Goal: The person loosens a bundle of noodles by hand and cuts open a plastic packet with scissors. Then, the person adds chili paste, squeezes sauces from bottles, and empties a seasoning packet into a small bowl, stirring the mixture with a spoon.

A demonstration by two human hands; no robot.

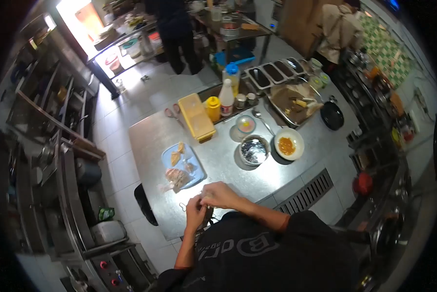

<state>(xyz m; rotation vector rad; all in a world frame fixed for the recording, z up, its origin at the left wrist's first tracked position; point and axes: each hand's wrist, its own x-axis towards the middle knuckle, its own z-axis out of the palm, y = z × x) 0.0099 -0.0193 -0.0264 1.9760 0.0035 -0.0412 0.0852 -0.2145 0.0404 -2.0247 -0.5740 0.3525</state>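
Note:
My left hand (195,213) and my right hand (221,195) meet at the near edge of the steel table (223,168), fingers closed together. Whatever they pinch is too small or hidden to make out. Just beyond them lies a light-blue tray (195,168). On its near part rests a clear plastic bag (177,178) with pale contents, and tan food pieces (175,158) lie farther up. A thin looped string or wire (182,206) sits on the table beside my left hand.
Farther back stand a yellow lidded box (196,117), scissors (171,113), a yellow squeeze bottle (212,109) and a white bottle (226,98). Right of centre are a foil-covered bowl (254,150) and a white bowl (296,138) with orange sauce. Two people stand at other counters.

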